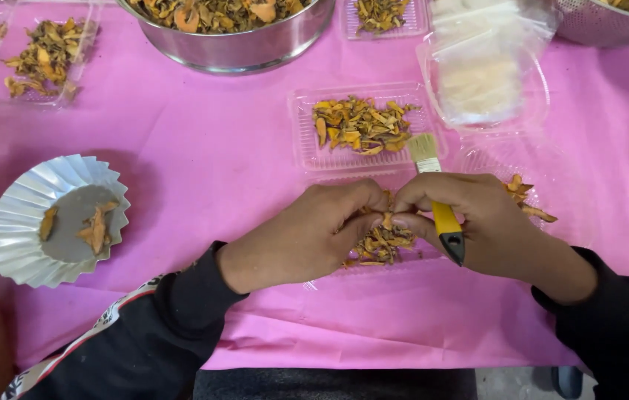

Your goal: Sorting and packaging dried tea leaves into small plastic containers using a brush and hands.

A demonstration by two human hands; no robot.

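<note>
Landmark: steel bowl (237, 33), top centre.
Filled tray (363, 126): clear rectangular plastic, just below-right of the bowl, orange-brown dried pieces inside.
Left tray (40, 55): clear, left of the bowl, same pieces.
Bag stack (481, 63): clear pouches, whitish, right of the bowl.

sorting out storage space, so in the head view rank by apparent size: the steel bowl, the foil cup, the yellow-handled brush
1. steel bowl, largest, though cropped by the top edge
2. foil cup
3. yellow-handled brush, smallest, partly hidden in the right hand
</note>
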